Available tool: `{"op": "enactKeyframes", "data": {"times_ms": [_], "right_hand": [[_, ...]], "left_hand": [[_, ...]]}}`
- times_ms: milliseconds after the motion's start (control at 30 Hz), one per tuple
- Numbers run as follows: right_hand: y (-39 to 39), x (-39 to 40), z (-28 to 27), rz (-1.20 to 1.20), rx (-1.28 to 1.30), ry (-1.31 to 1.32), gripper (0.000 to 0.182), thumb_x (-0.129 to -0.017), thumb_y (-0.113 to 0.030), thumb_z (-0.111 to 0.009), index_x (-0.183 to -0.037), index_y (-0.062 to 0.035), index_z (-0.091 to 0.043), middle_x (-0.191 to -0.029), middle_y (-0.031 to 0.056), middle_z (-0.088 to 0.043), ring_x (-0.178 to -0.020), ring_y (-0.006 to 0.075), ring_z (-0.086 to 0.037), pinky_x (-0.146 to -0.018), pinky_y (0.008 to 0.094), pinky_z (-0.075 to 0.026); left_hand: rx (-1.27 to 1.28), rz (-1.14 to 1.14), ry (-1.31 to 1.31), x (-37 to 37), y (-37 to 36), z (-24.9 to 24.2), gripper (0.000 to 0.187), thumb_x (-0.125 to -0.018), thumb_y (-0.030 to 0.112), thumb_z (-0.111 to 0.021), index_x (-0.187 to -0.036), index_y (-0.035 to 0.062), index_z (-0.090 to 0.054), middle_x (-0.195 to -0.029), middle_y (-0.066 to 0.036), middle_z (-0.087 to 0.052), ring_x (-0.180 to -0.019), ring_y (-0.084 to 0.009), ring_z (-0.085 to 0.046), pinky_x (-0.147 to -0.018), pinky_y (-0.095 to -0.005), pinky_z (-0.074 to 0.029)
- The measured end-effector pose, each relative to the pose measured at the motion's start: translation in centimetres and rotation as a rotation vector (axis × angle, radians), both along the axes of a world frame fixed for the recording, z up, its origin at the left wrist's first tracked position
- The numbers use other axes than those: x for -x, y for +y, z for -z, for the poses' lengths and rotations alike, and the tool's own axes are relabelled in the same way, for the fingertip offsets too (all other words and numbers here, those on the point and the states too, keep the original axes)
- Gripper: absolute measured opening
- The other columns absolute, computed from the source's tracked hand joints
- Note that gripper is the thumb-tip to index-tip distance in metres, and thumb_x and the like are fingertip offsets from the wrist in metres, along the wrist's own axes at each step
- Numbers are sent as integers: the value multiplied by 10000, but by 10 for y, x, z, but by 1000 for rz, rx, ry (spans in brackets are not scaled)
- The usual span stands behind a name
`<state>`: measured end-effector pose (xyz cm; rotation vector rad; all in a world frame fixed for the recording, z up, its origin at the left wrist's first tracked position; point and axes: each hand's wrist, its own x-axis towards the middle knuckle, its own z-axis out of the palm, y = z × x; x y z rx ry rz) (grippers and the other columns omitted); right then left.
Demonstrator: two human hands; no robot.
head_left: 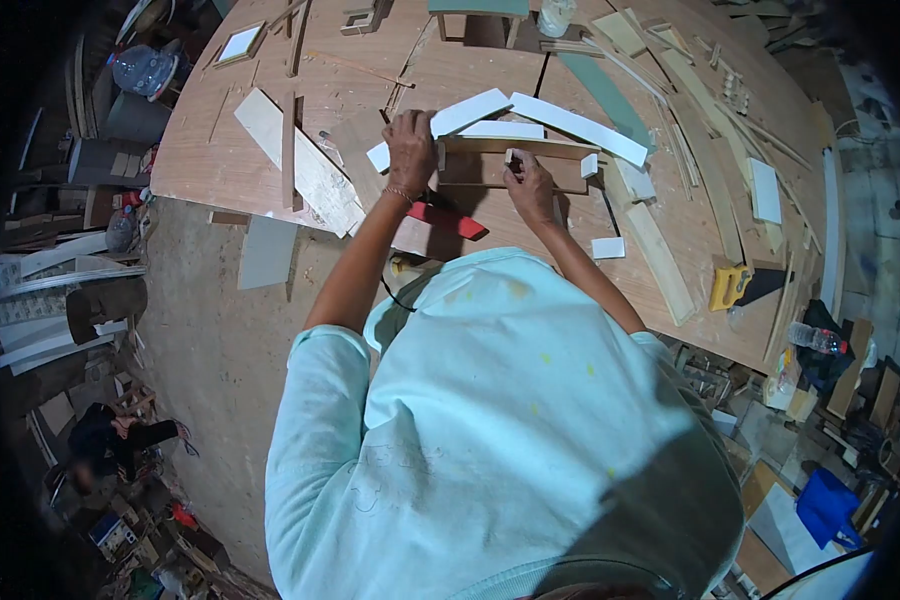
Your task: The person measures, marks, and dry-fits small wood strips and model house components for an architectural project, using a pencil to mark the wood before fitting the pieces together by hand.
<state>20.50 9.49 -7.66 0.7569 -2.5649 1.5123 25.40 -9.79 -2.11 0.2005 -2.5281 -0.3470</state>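
Observation:
My left hand (411, 150) presses down on the left end of a brown wooden block (482, 168) that lies on the plywood workbench (220, 160). My right hand (530, 185) pinches a small white piece (511, 156) at the block's top edge. White curved strips (575, 125) arch just behind the block, and one white strip (467, 112) runs under my left hand's fingers. A red flat tool or strip (448, 218) lies on the bench below my left wrist.
Small white offcuts (607, 247) lie right of my hands. Wooden slats (660, 262) and a yellow-handled tool (730, 287) sit at the bench's right. A pale board (300, 160) lies at the left. Clutter covers the floor around; a person crouches at lower left (110, 440).

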Motion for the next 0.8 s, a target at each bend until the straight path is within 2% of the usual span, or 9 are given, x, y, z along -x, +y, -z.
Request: {"op": "enactKeyframes", "data": {"times_ms": [100, 167, 233, 267, 300, 367, 667, 733, 800], "right_hand": [[-1, 0, 1, 19, 15, -12, 301, -688, -74, -595, -967, -18, -498, -800, 191, -572, -714, 331, -575, -636, 388, -456], [-1, -1, 2, 28, 16, -19, 285, -689, -78, -596, -951, -13, -506, -793, 192, -574, -706, 328, -577, -625, 384, -458], [-2, 0, 1, 52, -40, -20, 264, -691, -83, -600, -930, -7, -516, -776, 189, -579, -690, 318, -583, -608, 380, -461], [-2, -1, 1, 52, -43, -21, 264, -691, -83, -600, -930, -7, -516, -776, 189, -579, -690, 318, -583, -608, 380, -461], [-3, -1, 1, 61, -30, -13, 258, -692, -84, -603, -923, -7, -519, -766, 185, -581, -679, 312, -585, -603, 380, -461], [-2, -2, 2, 72, -20, -7, 251, -693, -86, -606, -916, -8, -522, -755, 181, -583, -667, 305, -588, -598, 379, -461], [-5, 1, 3, 30, -5, -69, 222, -696, -75, -597, -897, -9, -528, -756, 179, -586, -645, 297, -589, -586, 377, -458], [-6, 1, 3, 54, -90, 40, 216, -707, -77, -602, -904, -6, -549, -744, 152, -598, -642, 246, -608, -569, 320, -473], [-9, 2, 3, 55, -72, 51, 212, -705, -76, -601, -899, -7, -549, -740, 153, -598, -641, 250, -607, -566, 323, -472]], "left_hand": [[-293, 83, 150, -12, 33, 0, 352, -612, -46, -521, -957, 23, -511, -838, -136, -500, -794, -298, -485, -697, -382, -385], [-517, 132, 78, -22, 65, 3, 309, -604, -89, -490, -905, -22, -516, -795, -163, -515, -730, -331, -507, -661, -387, -416], [-667, 75, -114, -19, 82, 25, 277, -617, -82, -492, -886, -39, -540, -822, -180, -544, -764, -325, -539, -695, -374, -436], [-615, 55, -129, -18, 87, 37, 341, -675, -77, -471, -1002, -15, -548, -877, -174, -581, -810, -267, -586, -706, -334, -467], [-618, 56, -131, -15, 89, 40, 341, -675, -77, -471, -1002, -15, -548, -877, -174, -581, -810, -267, -586, -706, -334, -467], [-898, 86, -147, -11, 92, 47, 343, -657, -64, -484, -993, -32, -549, -902, -196, -577, -821, -274, -581, -732, -329, -463], [-971, 120, -159, -12, 93, 41, 371, -663, -95, -454, -1018, -31, -540, -911, -180, -590, -846, -252, -590, -745, -310, -465], [-970, 108, -132, -10, 94, 46, 377, -662, -98, -452, -1021, -25, -542, -918, -184, -587, -850, -253, -589, -753, -310, -463], [-969, 100, -107, -10, 95, 48, 384, -660, -100, -450, -1024, -19, -543, -926, -189, -584, -855, -255, -588, -761, -310, -462]]}}
